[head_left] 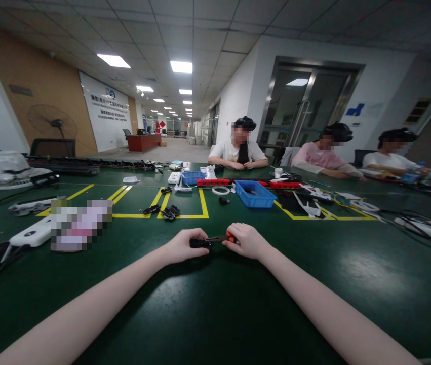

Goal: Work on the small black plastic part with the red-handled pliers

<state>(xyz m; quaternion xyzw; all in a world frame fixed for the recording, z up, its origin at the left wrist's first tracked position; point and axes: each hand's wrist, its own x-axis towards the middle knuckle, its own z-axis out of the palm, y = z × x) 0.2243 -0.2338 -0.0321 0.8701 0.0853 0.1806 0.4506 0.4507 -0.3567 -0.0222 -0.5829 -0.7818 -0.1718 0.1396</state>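
My left hand [183, 245] is closed around a small black part [199, 243] that rests on the green table [215, 304]. My right hand [247, 240] grips a red-handled screwdriver [221, 237], held level, its dark tip pointing left into the black part. Both hands meet at the middle of the table, close to me. Several more small black parts [169, 212] lie farther back inside a yellow-taped square [179, 203].
A blue tray [255, 194] and a tape roll [221, 190] sit behind my hands. White devices [33, 235] lie at left, cables and power strips [428, 228] at right. Three people sit across the table.
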